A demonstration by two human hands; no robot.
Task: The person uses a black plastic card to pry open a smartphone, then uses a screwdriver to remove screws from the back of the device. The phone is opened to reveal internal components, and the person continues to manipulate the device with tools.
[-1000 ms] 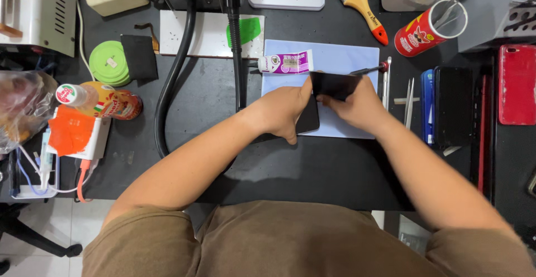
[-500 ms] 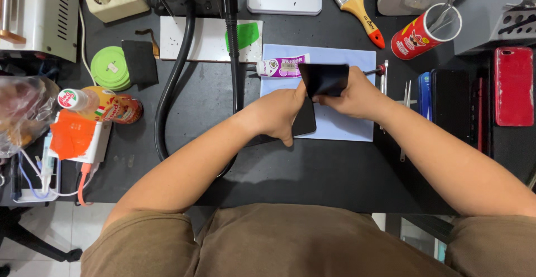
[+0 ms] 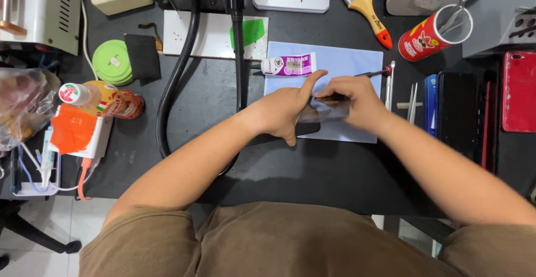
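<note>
Left hand (image 3: 285, 112): rests on the near left part of the blue mat (image 3: 357, 65), fingers pointing right and one finger raised toward the tube; it presses on the left end of the dark phone (image 3: 312, 122), gripping it from above.
Right hand (image 3: 357, 101): just right of the left hand, knuckles up, fingers curled and clenched on a thin dark tool (image 3: 371, 74) whose red end points to the far right; its fingertips meet the phone's top side.
Phone: lies flat on the mat, between the two hands and mostly hidden under them; only a shiny dark strip and its near left corner show.
Mat: pale blue, on the black tabletop (image 3: 312, 176), at scene centre, slightly far from the person.
Tube (image 3: 289, 65): white and purple, lying on the mat's far left corner, just beyond the left hand.
Tweezers (image 3: 412, 101): right of the mat, beside a blue strip (image 3: 430, 104) and a black slab (image 3: 456, 115).
Red phone (image 3: 518, 90): far right edge of the tabletop.
Red can (image 3: 432, 31): far right, lying tilted, with metal tools in its open mouth.
Brush (image 3: 363, 3): far side, yellow handle with a red tip aimed at the mat.
Black hose (image 3: 178, 82): curves from far to near, left of the mat.
Green roll (image 3: 110, 62): far left, next to a black square pad (image 3: 142, 56).
Bottle (image 3: 100, 99): left, lying on its side, cap to the left.
</note>
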